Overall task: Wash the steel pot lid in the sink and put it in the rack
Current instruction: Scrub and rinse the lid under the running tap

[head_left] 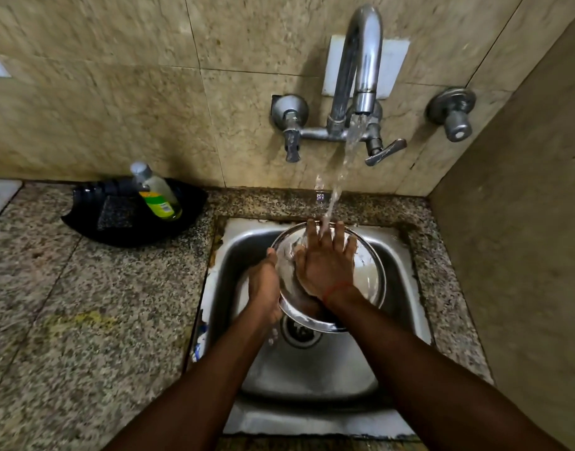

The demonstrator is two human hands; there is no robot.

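Item: lid (pixel 368 277), steel, round, so no long axis is presented. It is held above the sink (pixel 312 421), well clear of the basin floor, tilted with its broad face turned up toward the viewer. The far rim is set under the water (pixel 344 164); the near rim is hung over the drain (pixel 301 332). The upturned face appears to be the hollow side, though glare prevents certainty.

Left hand (pixel 263 288): the lid's left rim is gripped, thumb on top, fingers hidden beneath.

Right hand (pixel 325 265): laid flat on the upturned face, fingers (pixel 340 234) spread wide, tips struck by the stream.

Tap (pixel 361 60): wall-mounted, running.

Tabletop (pixel 84 320): speckled stone; a black tray (pixel 117 236) is placed at the back left, a bottle (pixel 157 193) leaned in it.
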